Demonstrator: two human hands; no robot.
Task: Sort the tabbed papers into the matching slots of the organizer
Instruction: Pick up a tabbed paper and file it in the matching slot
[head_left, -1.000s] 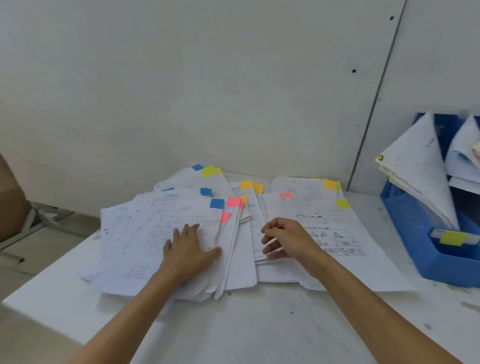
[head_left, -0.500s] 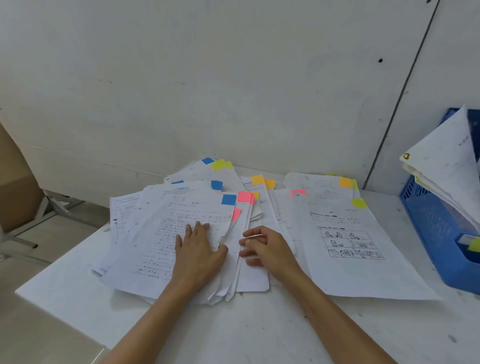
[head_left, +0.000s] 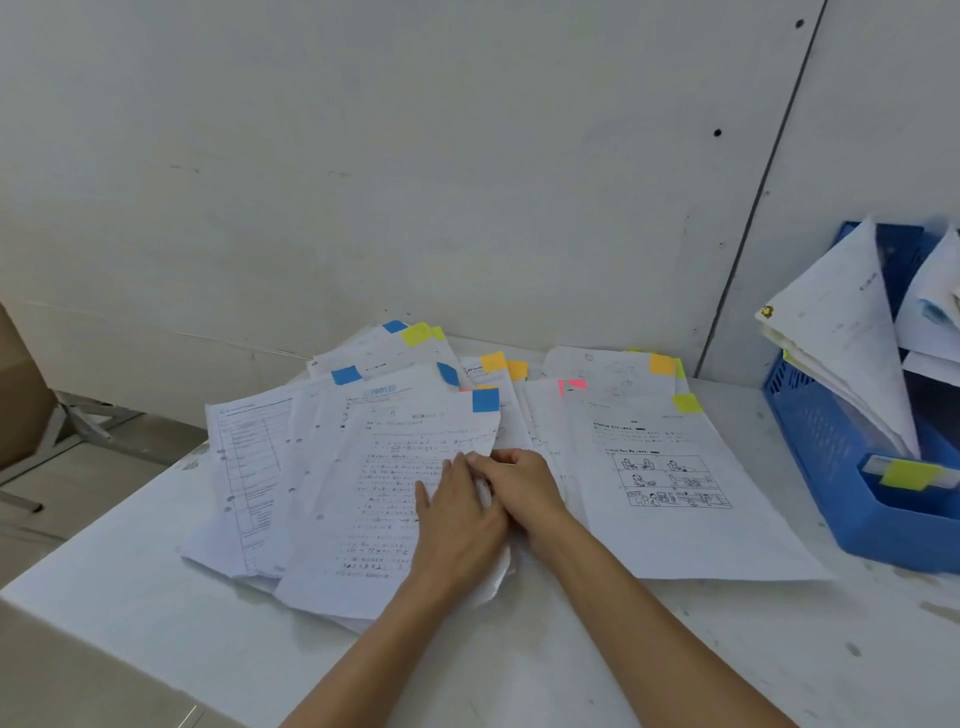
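My left grip (head_left: 457, 519) released, flat on the blue-tabbed sheet (head_left: 384, 493), my right grip (head_left: 519, 486) pinching its edge, papers (head_left: 675, 519) spread on the surface (head_left: 519, 665) left of the organizer (head_left: 831, 467).

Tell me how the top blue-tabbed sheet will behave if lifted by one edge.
The blue-tabbed sheet is thin and its right edge curls, so it will likely flop. It looks light, and may slide off the loose pile underneath.
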